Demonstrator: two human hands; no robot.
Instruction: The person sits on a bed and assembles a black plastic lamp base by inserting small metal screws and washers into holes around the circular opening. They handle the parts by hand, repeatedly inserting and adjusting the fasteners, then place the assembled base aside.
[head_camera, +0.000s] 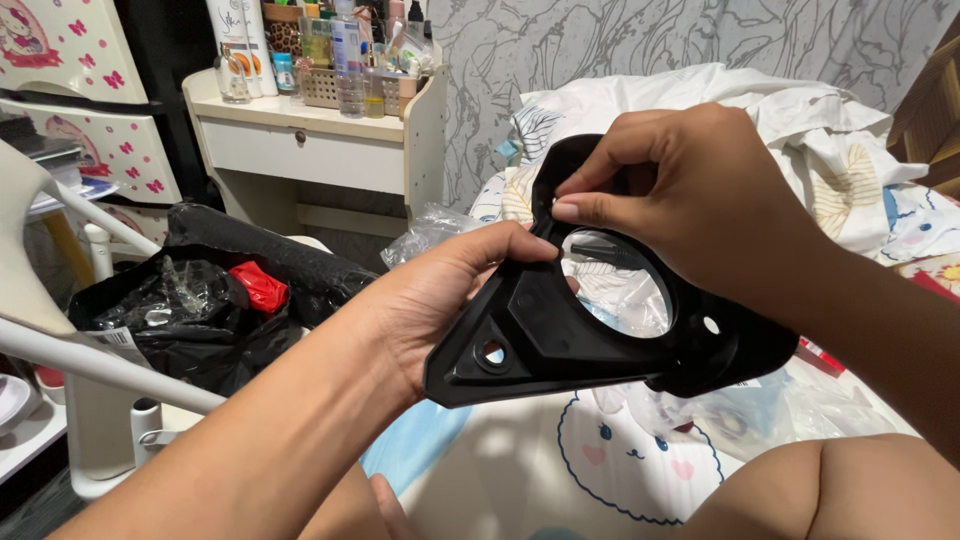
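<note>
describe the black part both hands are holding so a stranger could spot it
Above the bed, both hands grip a flat black plastic bracket. Unlike the crumpled black bag to its left, it is rigid, with one large round opening and small screw holes at its corners.

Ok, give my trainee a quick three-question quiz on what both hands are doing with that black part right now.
1. True or false: the black plastic bracket lies flat on the bed.
2. Which hand pinches at the rim of the bracket's big round opening? A) left hand B) right hand
3. Fill in: left of the hands, a black plastic bag holds something ____ in colour.

Key
1. False: both hands hold it up in the air.
2. B; the left hand grips the bracket's left side.
3. Red.
</note>
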